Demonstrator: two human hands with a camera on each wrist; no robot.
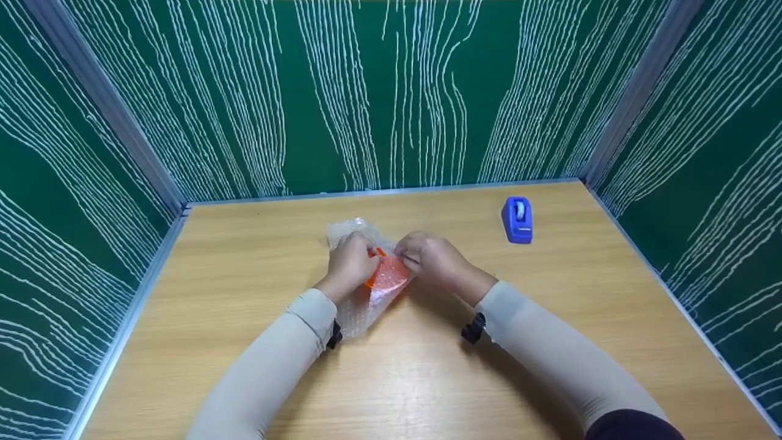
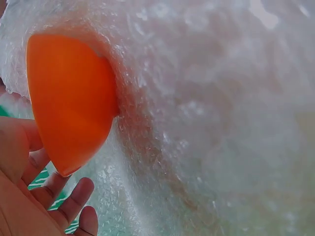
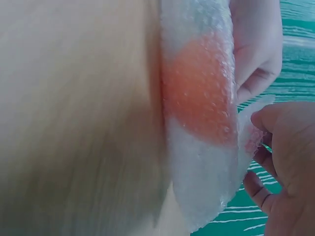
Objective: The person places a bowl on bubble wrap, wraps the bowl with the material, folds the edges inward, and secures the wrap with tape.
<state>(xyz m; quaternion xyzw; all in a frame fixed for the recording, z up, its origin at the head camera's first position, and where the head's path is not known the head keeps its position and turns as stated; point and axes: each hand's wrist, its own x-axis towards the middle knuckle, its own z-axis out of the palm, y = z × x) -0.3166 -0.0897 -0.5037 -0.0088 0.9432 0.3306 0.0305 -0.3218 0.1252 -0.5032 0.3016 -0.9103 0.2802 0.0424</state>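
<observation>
An orange bowl (image 2: 71,98) sits on its side against a sheet of clear bubble wrap (image 1: 357,315) in the middle of the table. Part of the sheet covers the bowl, whose colour shows through it in the head and right wrist views. My left hand (image 1: 353,263) holds the bowl's rim; in the left wrist view its thumb lies at the rim and some fingers are loosely bent. On the bowl's right, my right hand (image 1: 437,256) pinches an edge of the wrap between thumb and fingers, plain in the right wrist view.
A blue tape dispenser (image 1: 518,220) with a roll of tape stands at the back right of the wooden table (image 1: 244,263). Green panels (image 1: 427,91) with white wavy lines wall in the back and both sides, joined by grey metal posts.
</observation>
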